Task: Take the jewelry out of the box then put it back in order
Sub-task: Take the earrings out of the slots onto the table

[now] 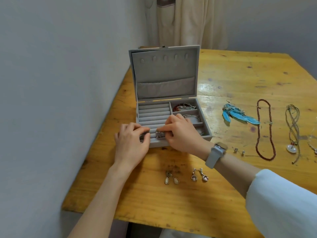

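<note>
Jewelry box point(173, 143), grey, lid up, sits on the wooden table point(240, 74); both hands work over the ring rolls at its front. Right hand point(181, 133) grip pinches a silver ring point(158, 133) at the front rolls, left hand point(131, 141) fingers curl onto the rolls just beside it, touching the padding. Right-side compartments hold a red bracelet point(176, 108) and a silver bangle point(191, 116); on the table: two earring pairs point(186, 176) near the front, blue feather earrings point(238, 115) and a red bead necklace point(265, 129) to the right.
</note>
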